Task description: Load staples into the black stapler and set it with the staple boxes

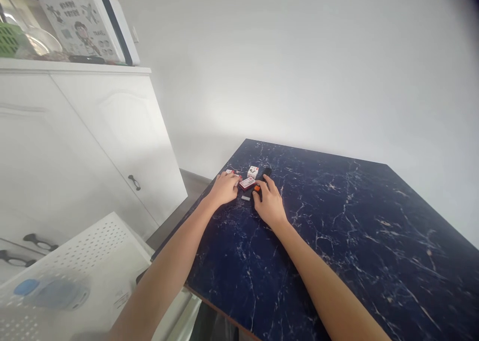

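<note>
From where I stand, 2 hands are busy at 1 small cluster near the left edge of the blue marbled table [337, 221], toward its far left corner. A white box with dark print [253, 171] lies on the far side of the group, with a red-and-white box [247, 183] in front and a pale grey piece [245, 198] nearer the table's front edge. The left hand [225, 188] curls over the cluster's left side; I cannot tell whether it grips anything. The right hand [271, 201] has thumb and fingers apart around an orange piece [257, 188], beside a black object [267, 172]; any hold is unclear. Everything sits bunched together, so I judge the handling unfinished; how much remains, I cannot say.
</note>
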`<state>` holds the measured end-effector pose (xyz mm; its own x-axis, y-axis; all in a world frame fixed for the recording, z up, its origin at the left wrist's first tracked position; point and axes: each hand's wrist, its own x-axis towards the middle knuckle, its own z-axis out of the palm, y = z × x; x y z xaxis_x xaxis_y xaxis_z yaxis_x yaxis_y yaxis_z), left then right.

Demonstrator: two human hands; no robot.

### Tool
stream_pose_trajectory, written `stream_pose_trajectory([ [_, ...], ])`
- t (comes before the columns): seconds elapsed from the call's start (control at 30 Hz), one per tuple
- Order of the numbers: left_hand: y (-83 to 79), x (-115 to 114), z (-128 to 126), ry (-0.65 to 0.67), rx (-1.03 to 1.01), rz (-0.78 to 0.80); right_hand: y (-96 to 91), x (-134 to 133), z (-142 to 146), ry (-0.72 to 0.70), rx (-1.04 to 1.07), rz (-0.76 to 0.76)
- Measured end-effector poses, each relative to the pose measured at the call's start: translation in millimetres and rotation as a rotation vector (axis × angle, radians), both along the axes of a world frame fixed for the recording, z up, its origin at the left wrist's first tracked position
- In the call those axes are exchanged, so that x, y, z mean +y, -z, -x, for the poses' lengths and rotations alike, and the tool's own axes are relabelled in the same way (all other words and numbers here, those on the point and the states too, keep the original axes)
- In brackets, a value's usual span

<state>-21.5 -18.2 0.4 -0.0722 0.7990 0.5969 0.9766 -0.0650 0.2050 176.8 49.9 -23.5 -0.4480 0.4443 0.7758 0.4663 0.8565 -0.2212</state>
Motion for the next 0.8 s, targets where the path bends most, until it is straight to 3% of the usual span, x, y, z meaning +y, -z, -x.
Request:
stream_pose_trajectory([
  [0.1, -8.1, -6.3, -5.2, 0.046, -0.023, 0.0, -1.0, 3.0, -0.5, 0.033, 0.069, 0.088],
  [0.17, -10.7, -11.8, -10.4, 0.15, -0.026, 0.036, -1.3, 5.6, -0.6, 0.057, 0.087, 0.187],
  [0.3, -4.8, -16.2, -20.6, 0.326, -0.078, 0.124, -3.6, 12.7, -3.3, -0.037, 0.094, 0.361],
  [0.37, -0.8, -13.9, -21.8, 0.266, -0.093, 0.107, -7.3, 20.7, -6.3, -0.045, 0.146, 0.424],
  [0.5, -0.4, -5.8, -9.9, 0.128, -0.056, 0.026, -17.7, 49.2, -10.3, 0.116, 0.157, 0.398],
  [0.67, 2.5, 3.4, 15.9, -0.117, -0.127, -0.063, -24.5, 72.3, -5.1, 0.039, -0.059, 0.373],
  [0.8, 9.8, 15.4, 18.6, -0.081, -0.144, -0.029, -25.7, 66.1, -4.9, 0.048, -0.029, 0.342],
])
